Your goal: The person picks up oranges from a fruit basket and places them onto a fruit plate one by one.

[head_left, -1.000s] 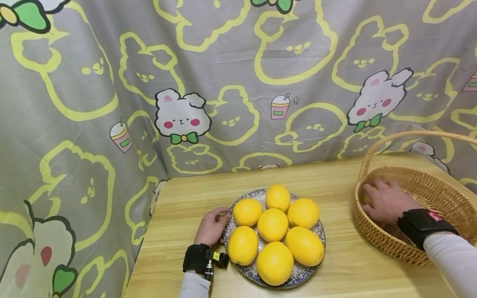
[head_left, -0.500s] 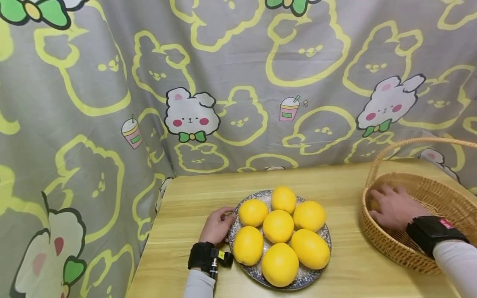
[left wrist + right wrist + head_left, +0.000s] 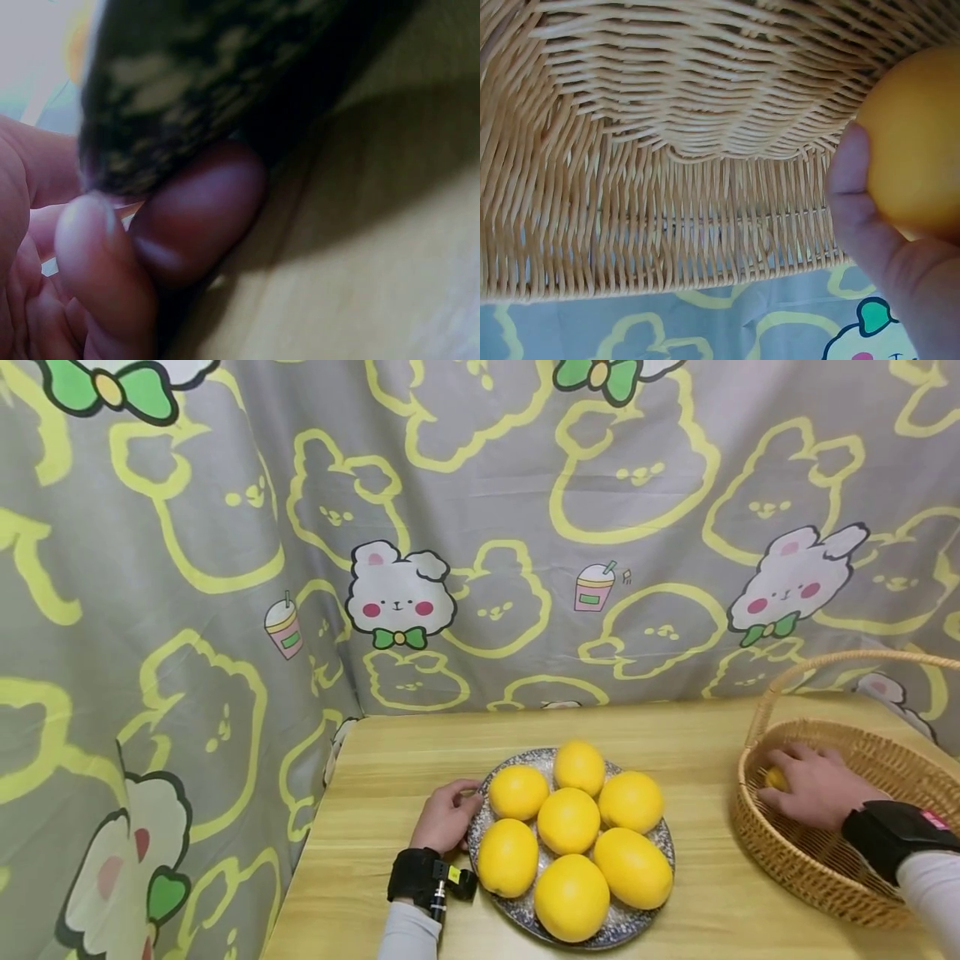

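Note:
In the head view a dark speckled plate bears several yellow oranges, set around one in the middle. My left hand holds the plate's left rim; the left wrist view shows fingertips tucked under the plate's edge. Inside the wicker basket at the right, my right hand grips another orange. Its thumb lies along the fruit in the right wrist view, while the other fingers are hidden there.
The basket's arched handle rises over its back side. A wooden table carries both plate and basket. Grey patterned cloth hangs directly behind the table and along its left side.
The head view has shifted, so everything sits farther right and lower. My right hand has moved slightly within the basket, and more of its orange shows. The left hand stays at the plate rim.

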Demonstrator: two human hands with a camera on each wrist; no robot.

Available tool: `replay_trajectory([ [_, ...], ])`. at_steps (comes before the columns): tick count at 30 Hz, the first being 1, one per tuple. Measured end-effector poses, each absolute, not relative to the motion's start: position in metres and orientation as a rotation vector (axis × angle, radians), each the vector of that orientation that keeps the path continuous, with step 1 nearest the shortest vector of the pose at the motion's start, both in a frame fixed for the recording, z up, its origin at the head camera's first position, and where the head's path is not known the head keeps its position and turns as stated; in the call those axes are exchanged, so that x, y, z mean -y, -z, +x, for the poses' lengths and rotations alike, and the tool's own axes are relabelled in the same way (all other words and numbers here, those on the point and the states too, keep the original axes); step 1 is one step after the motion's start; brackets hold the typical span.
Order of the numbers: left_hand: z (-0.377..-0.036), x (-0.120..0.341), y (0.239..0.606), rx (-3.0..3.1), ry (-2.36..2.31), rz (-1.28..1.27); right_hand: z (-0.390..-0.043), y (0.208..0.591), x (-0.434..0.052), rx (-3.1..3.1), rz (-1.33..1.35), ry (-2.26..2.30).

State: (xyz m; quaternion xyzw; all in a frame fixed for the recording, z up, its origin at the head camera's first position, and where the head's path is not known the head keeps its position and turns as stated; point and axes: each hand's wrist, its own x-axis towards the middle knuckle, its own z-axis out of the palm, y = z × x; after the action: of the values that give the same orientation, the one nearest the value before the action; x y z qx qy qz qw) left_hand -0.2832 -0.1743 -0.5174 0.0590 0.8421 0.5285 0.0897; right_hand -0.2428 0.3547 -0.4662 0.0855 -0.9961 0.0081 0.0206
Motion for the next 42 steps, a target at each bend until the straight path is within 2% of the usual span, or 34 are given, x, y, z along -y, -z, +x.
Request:
replay_trajectory([
  [11,-0.283,0.173,0.517,-2.494,-1.577,0.178,-0.240,0.460,-0.359,3.062,0.286,0.005],
  [27,-0.279,0.174,0.517,-2.502,-1.577,0.193,-0.220,0.417,-0.352,3.071,0.291,0.061],
  [42,-0.277,0.174,0.516,-2.499,-1.587,0.214,-0.208,0.395,-0.331,2.989,0.349,0.049],
])
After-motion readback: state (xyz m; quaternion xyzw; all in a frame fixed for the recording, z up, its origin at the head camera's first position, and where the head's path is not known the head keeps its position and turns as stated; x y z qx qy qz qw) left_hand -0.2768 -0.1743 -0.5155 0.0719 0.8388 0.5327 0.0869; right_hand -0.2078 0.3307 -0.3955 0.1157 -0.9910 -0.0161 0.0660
